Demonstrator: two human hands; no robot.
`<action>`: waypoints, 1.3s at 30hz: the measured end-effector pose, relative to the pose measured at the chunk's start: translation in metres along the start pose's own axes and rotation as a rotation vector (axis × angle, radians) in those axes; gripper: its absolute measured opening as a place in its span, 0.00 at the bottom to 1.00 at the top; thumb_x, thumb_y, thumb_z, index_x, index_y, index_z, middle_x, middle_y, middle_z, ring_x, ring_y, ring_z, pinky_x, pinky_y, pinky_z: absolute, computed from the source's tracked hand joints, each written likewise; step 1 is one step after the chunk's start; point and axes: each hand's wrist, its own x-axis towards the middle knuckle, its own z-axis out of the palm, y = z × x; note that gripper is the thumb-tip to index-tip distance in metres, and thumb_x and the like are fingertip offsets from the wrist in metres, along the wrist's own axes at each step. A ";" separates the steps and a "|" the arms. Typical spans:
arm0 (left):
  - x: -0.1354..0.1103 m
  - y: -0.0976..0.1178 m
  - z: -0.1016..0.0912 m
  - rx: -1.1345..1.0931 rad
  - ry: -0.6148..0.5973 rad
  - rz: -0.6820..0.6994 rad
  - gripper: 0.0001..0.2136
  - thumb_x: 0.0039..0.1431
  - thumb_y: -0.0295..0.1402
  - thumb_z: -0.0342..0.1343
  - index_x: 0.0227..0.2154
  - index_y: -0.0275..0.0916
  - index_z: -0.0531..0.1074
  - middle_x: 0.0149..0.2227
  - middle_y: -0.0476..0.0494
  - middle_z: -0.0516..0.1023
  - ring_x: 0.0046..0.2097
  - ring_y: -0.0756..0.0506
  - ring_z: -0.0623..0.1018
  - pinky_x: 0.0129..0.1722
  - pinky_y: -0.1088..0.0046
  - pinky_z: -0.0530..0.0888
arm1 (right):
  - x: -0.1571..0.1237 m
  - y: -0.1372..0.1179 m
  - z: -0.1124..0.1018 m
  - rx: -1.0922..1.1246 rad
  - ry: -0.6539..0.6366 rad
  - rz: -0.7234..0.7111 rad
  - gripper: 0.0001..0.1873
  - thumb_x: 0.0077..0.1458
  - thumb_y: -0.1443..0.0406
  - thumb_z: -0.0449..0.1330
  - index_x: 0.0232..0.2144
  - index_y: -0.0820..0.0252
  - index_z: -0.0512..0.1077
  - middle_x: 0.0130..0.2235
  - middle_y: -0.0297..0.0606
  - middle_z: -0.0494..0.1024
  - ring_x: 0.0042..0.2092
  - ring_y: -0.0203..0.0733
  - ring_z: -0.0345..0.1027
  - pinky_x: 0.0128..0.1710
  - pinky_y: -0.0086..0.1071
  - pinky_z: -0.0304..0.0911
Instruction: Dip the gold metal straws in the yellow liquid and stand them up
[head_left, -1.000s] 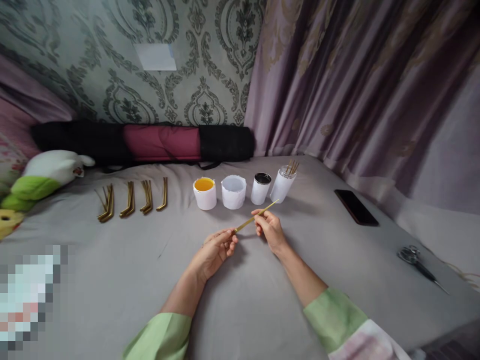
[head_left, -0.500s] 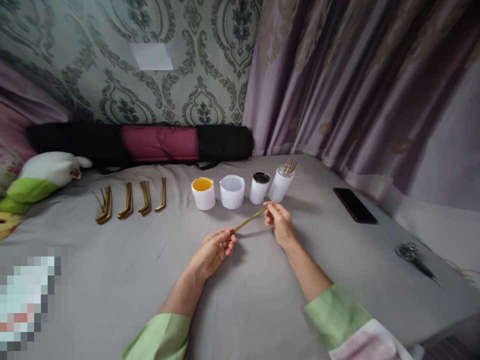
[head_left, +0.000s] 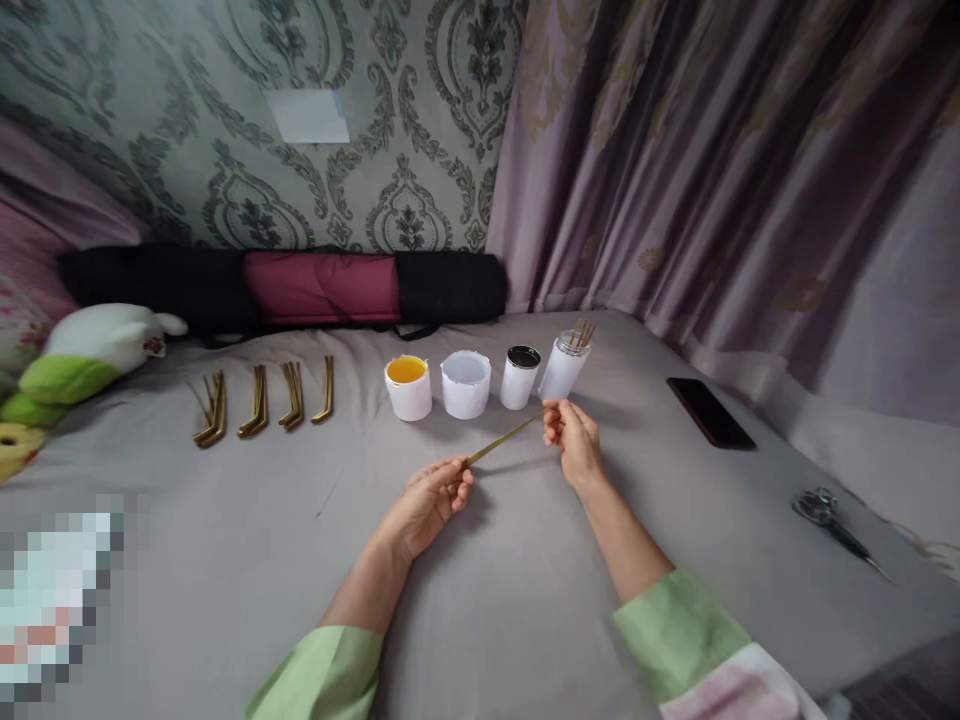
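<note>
A thin golden stick (head_left: 504,438) is stretched between my two hands above the grey sheet (head_left: 225,560). My left hand (head_left: 429,500) pinches its near end. At its far tip, my right hand (head_left: 574,442) holds it with closed fingers, close to the white jar with more sticks (head_left: 564,366). Beside that jar stand a white cup with black contents (head_left: 520,376), a white cup with white contents (head_left: 466,383) and a white cup with yellow contents (head_left: 408,386). Several bent golden sticks (head_left: 259,400) lie in a row to the left.
A black phone (head_left: 708,412) and scissors (head_left: 834,526) lie on the right. A black and maroon rolled bag (head_left: 300,285) rests along the wallpapered wall. A plush toy (head_left: 82,355) is at the far left. Purple curtains (head_left: 735,170) hang on the right.
My right hand has slid along the stick from its middle out to the far tip, moving right toward the jar. The left hand has stayed put.
</note>
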 end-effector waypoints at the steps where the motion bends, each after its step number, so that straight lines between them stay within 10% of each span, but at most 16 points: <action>1: 0.000 0.000 0.000 0.000 0.005 -0.004 0.08 0.53 0.26 0.52 0.37 0.29 0.68 0.27 0.44 0.70 0.24 0.55 0.69 0.21 0.81 0.65 | 0.000 0.000 0.000 -0.003 0.001 0.000 0.14 0.47 0.55 0.56 0.29 0.61 0.70 0.22 0.30 0.66 0.19 0.27 0.54 0.16 0.24 0.51; 39: 0.001 0.001 -0.003 -0.066 -0.009 0.012 0.07 0.53 0.26 0.52 0.35 0.30 0.68 0.27 0.43 0.71 0.24 0.54 0.69 0.23 0.81 0.67 | -0.012 -0.032 0.006 -0.141 -0.062 -0.041 0.14 0.44 0.56 0.59 0.28 0.62 0.68 0.24 0.32 0.70 0.19 0.27 0.56 0.17 0.24 0.52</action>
